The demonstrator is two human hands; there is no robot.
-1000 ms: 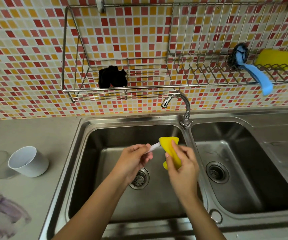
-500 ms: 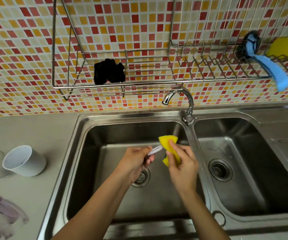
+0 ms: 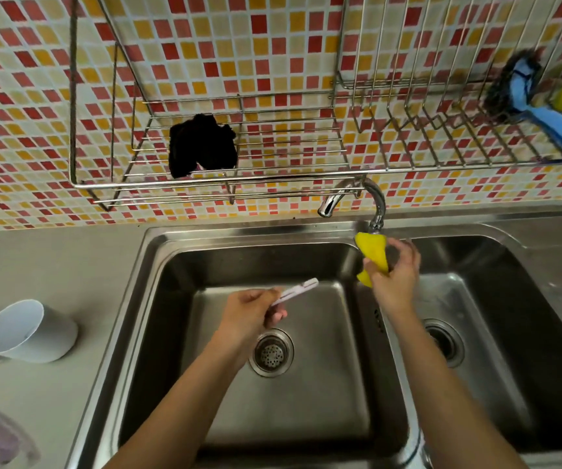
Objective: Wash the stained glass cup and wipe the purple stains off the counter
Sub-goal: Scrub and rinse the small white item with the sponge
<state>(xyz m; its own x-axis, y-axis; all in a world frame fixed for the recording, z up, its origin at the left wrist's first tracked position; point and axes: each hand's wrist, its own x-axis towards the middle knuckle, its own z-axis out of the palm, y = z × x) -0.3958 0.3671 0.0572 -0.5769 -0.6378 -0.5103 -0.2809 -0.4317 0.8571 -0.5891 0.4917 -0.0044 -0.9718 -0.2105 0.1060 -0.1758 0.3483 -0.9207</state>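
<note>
Head view: my left hand (image 3: 249,314) pinches a white tool (image 3: 295,291), my right hand (image 3: 397,282) grips the sponge (image 3: 372,253) by the one-o'clock tap (image 3: 376,206), which I'd open gently

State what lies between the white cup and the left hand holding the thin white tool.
Head view: only bare counter and the sink's left rim and wall separate the white cup from the left hand.

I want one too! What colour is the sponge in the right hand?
Bright yellow. The sponge shows best in the head view.
</note>
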